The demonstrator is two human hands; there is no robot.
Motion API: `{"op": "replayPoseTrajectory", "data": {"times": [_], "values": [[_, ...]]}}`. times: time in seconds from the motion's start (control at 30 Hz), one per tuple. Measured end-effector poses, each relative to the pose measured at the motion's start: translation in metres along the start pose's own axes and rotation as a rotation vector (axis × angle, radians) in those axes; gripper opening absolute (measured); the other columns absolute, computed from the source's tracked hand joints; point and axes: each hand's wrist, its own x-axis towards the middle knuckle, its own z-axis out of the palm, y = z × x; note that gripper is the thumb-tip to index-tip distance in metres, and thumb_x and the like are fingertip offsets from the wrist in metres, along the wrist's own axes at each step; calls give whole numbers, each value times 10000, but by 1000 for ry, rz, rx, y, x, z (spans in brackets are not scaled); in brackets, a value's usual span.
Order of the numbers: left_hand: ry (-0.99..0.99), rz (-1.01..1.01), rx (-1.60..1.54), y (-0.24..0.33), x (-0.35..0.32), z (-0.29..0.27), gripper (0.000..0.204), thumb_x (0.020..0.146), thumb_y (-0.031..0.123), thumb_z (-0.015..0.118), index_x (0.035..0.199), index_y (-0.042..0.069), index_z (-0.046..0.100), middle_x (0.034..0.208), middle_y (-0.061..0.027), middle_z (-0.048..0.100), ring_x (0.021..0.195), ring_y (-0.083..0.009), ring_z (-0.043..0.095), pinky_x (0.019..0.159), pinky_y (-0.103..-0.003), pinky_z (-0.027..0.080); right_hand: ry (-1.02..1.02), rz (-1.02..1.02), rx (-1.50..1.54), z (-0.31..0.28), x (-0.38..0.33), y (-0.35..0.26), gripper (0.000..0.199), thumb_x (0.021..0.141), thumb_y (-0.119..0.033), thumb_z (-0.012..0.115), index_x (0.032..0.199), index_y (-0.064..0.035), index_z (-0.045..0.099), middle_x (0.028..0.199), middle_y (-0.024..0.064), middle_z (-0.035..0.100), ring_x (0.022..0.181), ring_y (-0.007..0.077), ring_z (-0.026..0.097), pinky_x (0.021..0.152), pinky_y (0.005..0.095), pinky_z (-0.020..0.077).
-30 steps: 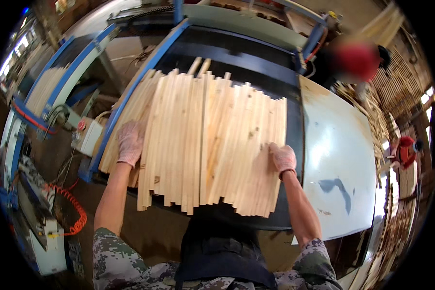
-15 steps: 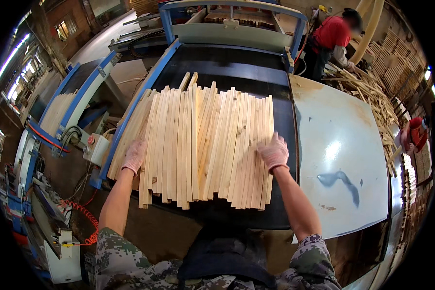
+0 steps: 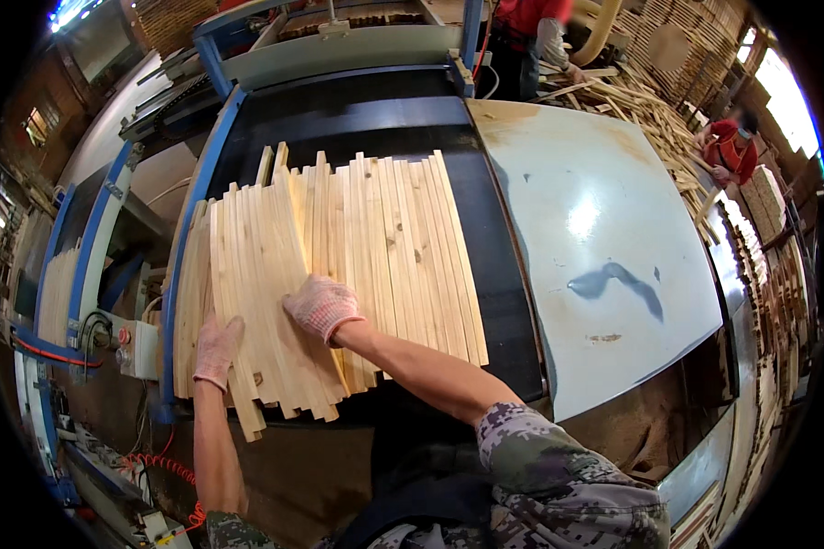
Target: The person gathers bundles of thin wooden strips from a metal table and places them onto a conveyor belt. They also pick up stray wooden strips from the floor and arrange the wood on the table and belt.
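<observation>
Pale wooden strips (image 3: 403, 247) lie side by side on a black conveyor belt (image 3: 513, 311). My hands, in light pinkish work gloves, squeeze the left bunch of strips (image 3: 270, 302) between them. My left hand (image 3: 217, 352) presses against that bunch's left edge, near its close end. My right hand (image 3: 324, 308) reaches across with its fingers curled at the bunch's right edge. This bunch sits slightly askew to the strips on its right. More strips (image 3: 189, 302) lie left of it, along the belt's blue side rail (image 3: 206, 174).
Right of the belt is a glossy pale sheet-topped table (image 3: 604, 220). A blue-framed machine gate (image 3: 339, 59) spans the belt's far end. A control box (image 3: 137, 348) stands at left. Two people in red work beside a heap of loose strips (image 3: 645, 114) at far right.
My right hand has moved left from the outer right edge of the strips into their middle. The left bunch has shifted toward me and turned askew. The whole view has swung right.
</observation>
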Motion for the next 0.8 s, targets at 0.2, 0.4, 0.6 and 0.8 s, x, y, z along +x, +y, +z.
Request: {"op": "replayPoseTrajectory", "data": {"times": [0.2, 0.4, 0.6, 0.8], "values": [[-30, 86, -134, 8, -12, 9, 452, 977, 73, 629, 1412, -30, 560, 1241, -135, 680, 1011, -213, 684, 883, -357, 575, -15, -6, 56, -16, -12, 19, 609, 881, -509, 722, 993, 89, 750, 807, 243, 741, 741, 345, 756, 679, 454, 608], [-118, 162, -151, 91, -71, 84, 469, 965, 80, 654, 1414, -20, 567, 1235, -135, 689, 1014, -198, 678, 905, -348, 567, 187, -128, 28, -97, -63, 73, 636, 891, -561, 691, 994, 66, 697, 868, 279, 726, 847, 402, 742, 788, 470, 592], [-214, 384, -174, 130, -103, 245, 544, 960, 144, 700, 1448, -20, 526, 1226, -134, 707, 1025, -208, 678, 925, -362, 565, 449, -20, 46, -215, -126, 174, 523, 905, -538, 672, 926, -17, 722, 924, 231, 732, 947, 419, 707, 854, 479, 557], [-362, 194, -104, 133, -120, 410, 705, 949, 241, 754, 1528, -12, 441, 1322, -159, 679, 1142, -240, 661, 1026, -380, 525, 571, 181, -144, -293, -150, 315, 568, 879, -578, 694, 818, -13, 683, 829, 226, 701, 852, 446, 673, 781, 487, 532]]}}
